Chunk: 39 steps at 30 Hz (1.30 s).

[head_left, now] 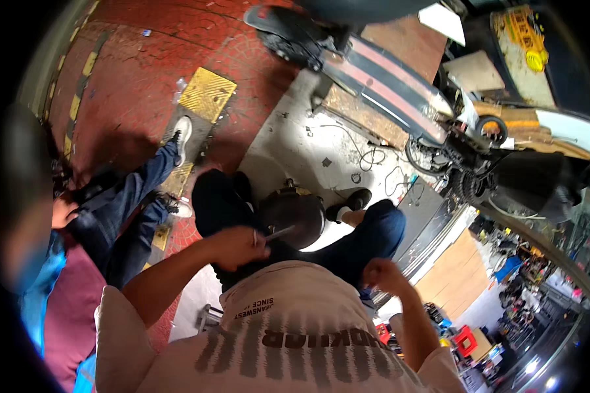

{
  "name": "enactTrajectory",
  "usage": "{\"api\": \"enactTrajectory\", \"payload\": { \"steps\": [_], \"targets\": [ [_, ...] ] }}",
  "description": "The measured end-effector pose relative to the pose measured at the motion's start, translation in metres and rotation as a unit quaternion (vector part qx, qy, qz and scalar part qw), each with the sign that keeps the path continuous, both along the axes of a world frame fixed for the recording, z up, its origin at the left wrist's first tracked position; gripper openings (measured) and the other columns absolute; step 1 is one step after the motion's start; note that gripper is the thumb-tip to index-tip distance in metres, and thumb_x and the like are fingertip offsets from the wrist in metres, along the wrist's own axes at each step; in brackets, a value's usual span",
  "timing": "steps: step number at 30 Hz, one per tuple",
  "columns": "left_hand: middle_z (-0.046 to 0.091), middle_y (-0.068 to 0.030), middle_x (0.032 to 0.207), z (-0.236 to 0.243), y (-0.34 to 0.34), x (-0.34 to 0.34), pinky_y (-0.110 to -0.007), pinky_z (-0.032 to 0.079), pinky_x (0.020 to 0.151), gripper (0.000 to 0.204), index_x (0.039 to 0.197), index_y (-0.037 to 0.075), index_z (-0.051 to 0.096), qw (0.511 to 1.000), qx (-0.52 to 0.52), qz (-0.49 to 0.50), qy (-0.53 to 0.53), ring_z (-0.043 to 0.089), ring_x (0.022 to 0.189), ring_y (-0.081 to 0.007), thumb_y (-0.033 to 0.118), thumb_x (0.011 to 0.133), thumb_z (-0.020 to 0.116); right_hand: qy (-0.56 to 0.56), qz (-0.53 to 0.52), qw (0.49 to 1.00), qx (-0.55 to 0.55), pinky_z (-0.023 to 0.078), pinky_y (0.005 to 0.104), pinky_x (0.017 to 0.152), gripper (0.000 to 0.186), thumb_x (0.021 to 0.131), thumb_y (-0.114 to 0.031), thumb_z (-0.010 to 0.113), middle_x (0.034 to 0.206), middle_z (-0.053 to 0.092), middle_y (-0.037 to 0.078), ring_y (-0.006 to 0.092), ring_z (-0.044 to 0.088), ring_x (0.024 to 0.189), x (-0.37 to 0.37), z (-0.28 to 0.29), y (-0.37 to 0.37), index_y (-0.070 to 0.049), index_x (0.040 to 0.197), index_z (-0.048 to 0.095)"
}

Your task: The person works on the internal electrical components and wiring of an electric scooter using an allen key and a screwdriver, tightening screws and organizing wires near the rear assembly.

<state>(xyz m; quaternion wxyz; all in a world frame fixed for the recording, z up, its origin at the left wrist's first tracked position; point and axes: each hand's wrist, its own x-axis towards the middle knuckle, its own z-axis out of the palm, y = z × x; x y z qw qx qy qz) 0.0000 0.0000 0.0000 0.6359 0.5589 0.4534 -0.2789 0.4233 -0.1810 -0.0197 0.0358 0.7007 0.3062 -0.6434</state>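
Observation:
My left hand [239, 247] is closed around a slim metal tool [280, 233], its pale shaft pointing right over my lap. Just beyond that shaft, between my knees, sits a dark rounded object [295, 216] with a fitting on its far side; its kind is unclear. Beside my right hip, my right hand [383, 275] has its fingers curled in, and whatever may be inside them is hidden. My legs are bent, with dark shoes on the pale floor to either side of the rounded object.
An electric scooter [393, 92] with a striped deck lies across a wooden block [347, 108] ahead on the right. Cables [372, 156] trail over the floor. A person in jeans [124, 203] sits close on my left. Tools and parts [524, 281] clutter the right side.

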Motion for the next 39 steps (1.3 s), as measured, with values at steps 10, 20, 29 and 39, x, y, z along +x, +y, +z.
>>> {"api": "enactTrajectory", "payload": {
  "steps": [10,20,29,39],
  "targets": [
    [0.043,0.0026,0.055,-0.266,0.104,0.161,-0.028,0.032,0.039,0.049,0.068,0.012,0.049,0.926,0.038,0.268,-0.263,0.042,0.042,-0.0082,0.039,0.109,0.057,-0.247,-0.177,0.872,0.384,0.053,0.0307,0.064,0.006,0.095,-0.005,0.063,0.072,0.066,0.006,0.0107,0.064,0.067,0.105,-0.23,0.046,0.0,0.092,0.066],
    [0.044,-0.0025,0.047,-0.442,-0.031,0.217,-0.034,0.03,0.04,0.059,0.059,0.012,0.05,0.904,0.009,0.34,-0.26,0.042,0.039,-0.0143,0.046,0.106,0.058,-0.471,-0.177,0.669,0.548,0.053,0.0469,0.07,0.016,0.092,-0.017,0.072,0.082,0.068,0.017,0.0392,0.068,0.075,0.087,-0.307,0.017,-0.006,0.086,0.062],
    [0.051,0.0033,0.062,-0.313,0.024,0.25,-0.03,0.038,0.048,0.046,0.073,0.012,0.058,0.876,0.345,0.058,-0.331,0.043,0.053,-0.0081,0.041,0.107,0.064,-0.399,-0.229,0.627,0.629,0.052,0.0459,0.067,0.019,0.088,-0.014,0.078,0.079,0.069,0.015,0.0372,0.068,0.072,0.077,-0.316,-0.027,-0.004,0.086,0.061],
    [0.062,-0.0208,0.064,-0.17,0.014,0.285,-0.054,0.052,0.064,0.044,0.081,0.004,0.061,0.609,0.715,-0.274,-0.206,0.067,0.067,-0.0428,0.044,0.1,0.066,-0.366,-0.26,0.601,0.661,0.051,0.0412,0.064,0.018,0.088,-0.011,0.076,0.076,0.067,0.015,0.0317,0.067,0.068,0.084,-0.319,-0.055,-0.003,0.082,0.062]
  ]
}}
